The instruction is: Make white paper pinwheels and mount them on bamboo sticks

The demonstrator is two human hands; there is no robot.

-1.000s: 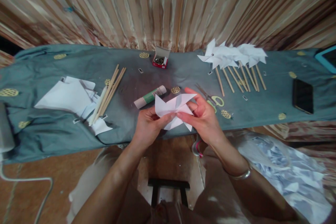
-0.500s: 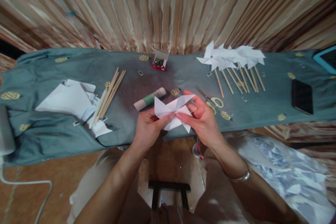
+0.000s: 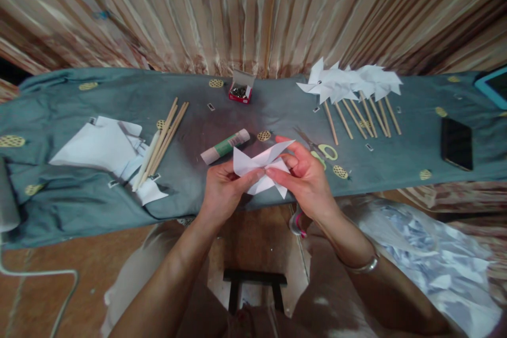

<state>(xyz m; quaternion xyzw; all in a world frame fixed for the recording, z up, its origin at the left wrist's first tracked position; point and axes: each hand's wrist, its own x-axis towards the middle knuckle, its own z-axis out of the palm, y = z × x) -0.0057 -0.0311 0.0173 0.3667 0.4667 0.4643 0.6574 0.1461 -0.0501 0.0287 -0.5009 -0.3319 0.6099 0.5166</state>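
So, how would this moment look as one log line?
left hand: holds paper pinwheel; right hand: holds it too; glue stick: on tablecloth; scissors: beyond right hand

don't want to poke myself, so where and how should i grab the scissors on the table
I'd take the scissors by the green handles, coming from the near right. They appear to lie flat, handles turned that way and the blades pointing away to the far left. The handle farther right looks easier, since the other sits close by the right hand.

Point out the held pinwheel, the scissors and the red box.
Pinwheel (image 3: 260, 160), head view: paper above centre.
Scissors (image 3: 316, 148), head view: near the pivot.
Red box (image 3: 239, 99), head view: front wall.
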